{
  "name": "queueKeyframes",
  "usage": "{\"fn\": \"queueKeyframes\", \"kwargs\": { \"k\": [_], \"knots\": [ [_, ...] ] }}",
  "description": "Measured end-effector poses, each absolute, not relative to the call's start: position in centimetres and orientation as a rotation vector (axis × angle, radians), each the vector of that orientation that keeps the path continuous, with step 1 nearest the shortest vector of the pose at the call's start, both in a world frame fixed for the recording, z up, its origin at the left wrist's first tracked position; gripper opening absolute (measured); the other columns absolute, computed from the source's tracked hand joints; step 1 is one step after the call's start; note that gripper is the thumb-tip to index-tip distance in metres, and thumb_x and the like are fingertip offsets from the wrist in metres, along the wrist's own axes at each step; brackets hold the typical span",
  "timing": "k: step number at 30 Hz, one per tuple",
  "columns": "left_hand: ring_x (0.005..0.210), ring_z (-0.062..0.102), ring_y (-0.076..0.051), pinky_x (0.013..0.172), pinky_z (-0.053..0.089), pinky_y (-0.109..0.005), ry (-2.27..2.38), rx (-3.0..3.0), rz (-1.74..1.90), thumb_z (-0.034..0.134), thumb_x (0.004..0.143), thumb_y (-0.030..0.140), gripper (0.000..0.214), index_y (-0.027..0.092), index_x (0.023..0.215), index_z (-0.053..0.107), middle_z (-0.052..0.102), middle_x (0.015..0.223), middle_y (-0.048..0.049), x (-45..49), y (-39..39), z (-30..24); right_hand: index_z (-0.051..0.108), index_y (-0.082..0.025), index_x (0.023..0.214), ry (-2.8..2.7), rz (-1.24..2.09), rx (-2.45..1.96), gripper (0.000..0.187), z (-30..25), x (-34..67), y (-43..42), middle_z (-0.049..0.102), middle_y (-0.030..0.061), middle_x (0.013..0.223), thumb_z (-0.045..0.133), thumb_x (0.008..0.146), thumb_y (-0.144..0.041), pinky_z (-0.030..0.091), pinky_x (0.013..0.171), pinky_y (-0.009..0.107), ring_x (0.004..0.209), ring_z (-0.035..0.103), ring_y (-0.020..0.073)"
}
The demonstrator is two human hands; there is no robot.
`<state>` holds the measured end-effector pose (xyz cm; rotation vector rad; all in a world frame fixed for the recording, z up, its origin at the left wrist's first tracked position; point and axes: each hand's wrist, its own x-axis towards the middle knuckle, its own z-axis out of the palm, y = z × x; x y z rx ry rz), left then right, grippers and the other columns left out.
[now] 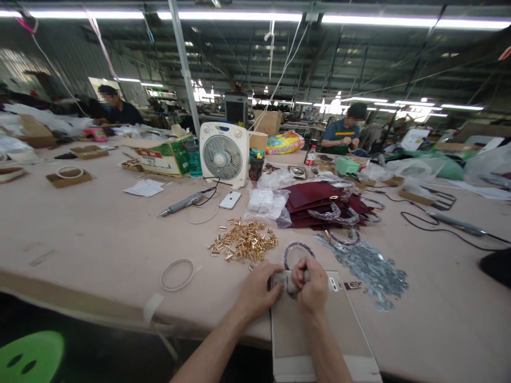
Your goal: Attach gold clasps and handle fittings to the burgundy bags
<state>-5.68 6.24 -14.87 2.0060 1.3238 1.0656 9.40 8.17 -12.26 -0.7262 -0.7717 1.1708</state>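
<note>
A flat beige bag panel lies at the table's front edge, its lower end toward me. A looped handle wrapped in clear plastic stands out beyond its top edge. My right hand is a fist around a grey tool with a rounded grip, pressed to the panel's upper part; its exact kind is hidden. Thumb and fingers apart, my left hand rests at the panel's upper left corner. To the right, a small dark strap with a gold metal piece sticks out from the panel.
Gold metal fittings are heaped ahead, flat grey metal plates at right. Dark red bag pieces, a white fan, a phone and an electric screwdriver lie beyond. Two people work farther back.
</note>
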Motion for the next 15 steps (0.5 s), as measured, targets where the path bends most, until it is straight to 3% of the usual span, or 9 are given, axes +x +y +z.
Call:
{"fn": "queueKeyframes", "kwargs": {
  "k": [8, 15],
  "knots": [
    [0.103, 0.062, -0.023, 0.092, 0.048, -0.036, 1.235, 2.169, 0.853, 0.064, 0.086, 0.017, 0.035, 0.027, 0.120, 0.068, 0.066, 0.106, -0.0039, -6.0, 7.4, -14.1, 0.059, -0.020, 0.071, -0.638, 1.344, -0.496, 0.038, -13.9, 10.4, 7.5, 0.038, -0.0087, 0.050, 0.059, 0.098, -0.048, 0.024, 0.040, 0.019, 0.038, 0.025, 0.0049],
    [0.112, 0.059, -0.025, 0.101, 0.047, -0.040, 1.205, 2.102, 0.931, 0.056, 0.079, 0.010, 0.051, 0.025, 0.128, 0.061, 0.065, 0.119, -0.0066, -5.9, 7.7, -14.5, 0.060, -0.020, 0.075, -0.606, 1.447, -0.476, 0.034, -13.8, 10.7, 7.7, 0.041, -0.0078, 0.054, 0.065, 0.095, -0.048, 0.029, 0.043, 0.019, 0.041, 0.031, 0.0058]
  ]
}}
